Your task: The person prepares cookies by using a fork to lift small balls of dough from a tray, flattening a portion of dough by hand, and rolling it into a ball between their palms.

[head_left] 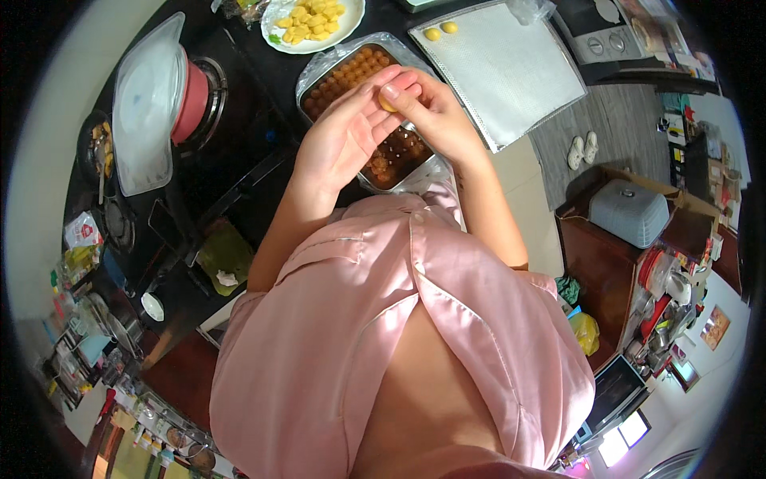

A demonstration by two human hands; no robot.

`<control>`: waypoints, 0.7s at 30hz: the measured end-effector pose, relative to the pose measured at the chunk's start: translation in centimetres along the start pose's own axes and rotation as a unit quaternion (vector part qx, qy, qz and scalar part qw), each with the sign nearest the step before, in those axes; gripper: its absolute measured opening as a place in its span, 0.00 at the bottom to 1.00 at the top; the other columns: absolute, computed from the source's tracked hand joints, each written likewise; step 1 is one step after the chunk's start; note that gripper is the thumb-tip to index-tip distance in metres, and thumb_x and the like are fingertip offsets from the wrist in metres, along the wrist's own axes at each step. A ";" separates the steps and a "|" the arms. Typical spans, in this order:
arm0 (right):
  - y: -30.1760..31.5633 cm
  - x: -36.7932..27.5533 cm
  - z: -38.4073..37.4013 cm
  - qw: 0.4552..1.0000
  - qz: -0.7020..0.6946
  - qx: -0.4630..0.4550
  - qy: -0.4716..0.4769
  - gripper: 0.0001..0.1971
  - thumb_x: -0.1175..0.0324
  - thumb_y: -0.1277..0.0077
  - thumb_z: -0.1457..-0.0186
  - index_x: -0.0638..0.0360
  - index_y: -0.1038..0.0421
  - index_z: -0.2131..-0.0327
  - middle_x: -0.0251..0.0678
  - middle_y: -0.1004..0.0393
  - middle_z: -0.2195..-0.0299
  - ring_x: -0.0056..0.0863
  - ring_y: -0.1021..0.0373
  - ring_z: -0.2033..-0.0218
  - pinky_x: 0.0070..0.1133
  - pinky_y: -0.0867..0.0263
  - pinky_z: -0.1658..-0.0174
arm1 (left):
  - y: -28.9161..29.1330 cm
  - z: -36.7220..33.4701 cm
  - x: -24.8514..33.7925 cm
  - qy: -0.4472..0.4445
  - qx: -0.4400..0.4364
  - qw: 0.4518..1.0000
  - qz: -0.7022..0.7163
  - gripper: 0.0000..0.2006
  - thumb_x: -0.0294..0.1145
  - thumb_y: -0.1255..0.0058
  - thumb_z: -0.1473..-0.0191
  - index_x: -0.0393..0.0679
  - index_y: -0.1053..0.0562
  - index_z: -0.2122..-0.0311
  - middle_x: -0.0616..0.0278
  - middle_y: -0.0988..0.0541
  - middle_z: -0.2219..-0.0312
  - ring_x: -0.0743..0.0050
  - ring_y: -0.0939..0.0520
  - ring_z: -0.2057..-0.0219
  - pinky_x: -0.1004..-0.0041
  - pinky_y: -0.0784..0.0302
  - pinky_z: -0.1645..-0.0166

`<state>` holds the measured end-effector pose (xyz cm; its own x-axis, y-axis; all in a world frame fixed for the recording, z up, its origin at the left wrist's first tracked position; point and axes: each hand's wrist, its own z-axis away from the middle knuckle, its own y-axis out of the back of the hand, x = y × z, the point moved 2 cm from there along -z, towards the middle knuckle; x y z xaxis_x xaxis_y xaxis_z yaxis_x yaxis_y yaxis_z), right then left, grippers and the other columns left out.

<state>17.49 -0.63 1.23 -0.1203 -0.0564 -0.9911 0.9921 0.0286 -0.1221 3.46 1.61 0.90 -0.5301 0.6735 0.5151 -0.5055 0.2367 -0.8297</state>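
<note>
A yellow lump (pixel 386 104) — rounded, smooth — sits between left hand (pixel 345 132) and right hand (pixel 437 113).

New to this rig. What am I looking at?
No robot: these are a person's bare hands. The single picture comes from a wide fisheye camera on their head, looking down, so straight edges bend. The left hand and right hand meet, with a small yellow piece held between them. On the dark counter are brown balls in metal trayware and a white plate of yellow pieces; rightward, two yellow balls rest on a white sheet.
</note>
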 end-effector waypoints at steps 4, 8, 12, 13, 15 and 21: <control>-0.4 0.4 0.2 1.000 -0.014 0.006 0.010 0.15 0.64 0.45 0.44 0.64 0.31 0.58 0.28 0.26 0.67 0.13 0.32 0.65 0.14 0.36 0.61 | -0.7 0.7 -0.7 -0.011 -0.004 0.998 0.058 0.24 0.36 0.68 0.35 0.36 0.46 0.38 0.52 0.39 0.40 0.65 0.38 0.39 0.66 0.44 0.35; -0.7 0.6 0.3 0.999 0.004 0.052 0.006 0.13 0.65 0.44 0.44 0.61 0.30 0.59 0.27 0.28 0.65 0.14 0.33 0.62 0.14 0.37 0.58 | -1.0 0.6 -1.2 -0.009 -0.008 0.997 0.076 0.24 0.36 0.67 0.35 0.35 0.47 0.38 0.52 0.40 0.40 0.64 0.39 0.38 0.65 0.45 0.35; -0.9 -0.1 0.3 0.994 -0.101 0.029 -0.011 0.12 0.71 0.43 0.47 0.61 0.32 0.59 0.26 0.28 0.67 0.13 0.32 0.65 0.12 0.36 0.62 | -1.3 0.5 -0.9 -0.044 0.011 0.997 0.063 0.24 0.36 0.68 0.35 0.36 0.47 0.37 0.50 0.41 0.39 0.63 0.40 0.38 0.64 0.48 0.34; -0.9 0.0 0.2 0.994 -0.101 0.029 -0.010 0.12 0.71 0.43 0.47 0.61 0.32 0.59 0.26 0.28 0.67 0.13 0.32 0.65 0.12 0.36 0.62 | -1.4 0.4 -0.7 -0.056 0.017 0.996 0.075 0.24 0.37 0.68 0.35 0.36 0.48 0.37 0.50 0.42 0.39 0.63 0.40 0.38 0.64 0.48 0.33; -1.0 0.6 0.4 0.994 -0.102 0.016 0.018 0.14 0.71 0.42 0.47 0.61 0.33 0.58 0.27 0.28 0.65 0.13 0.33 0.63 0.13 0.36 0.60 | -1.6 0.7 -0.9 -0.055 0.013 0.996 0.067 0.24 0.37 0.68 0.35 0.36 0.47 0.38 0.50 0.42 0.39 0.62 0.40 0.38 0.64 0.48 0.33; -1.7 0.7 0.3 0.992 -0.097 0.063 0.053 0.21 0.68 0.40 0.49 0.61 0.34 0.53 0.29 0.29 0.63 0.18 0.32 0.60 0.17 0.37 0.54 | -1.4 0.6 -0.9 -0.058 0.008 0.996 0.072 0.23 0.37 0.69 0.35 0.37 0.44 0.39 0.49 0.41 0.39 0.59 0.40 0.38 0.62 0.48 0.33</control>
<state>15.77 -1.02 0.72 -0.3058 0.0566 -0.9504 0.9456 -0.0986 -0.3101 4.23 0.26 1.70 -0.6717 0.6143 0.4140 -0.4295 0.1323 -0.8933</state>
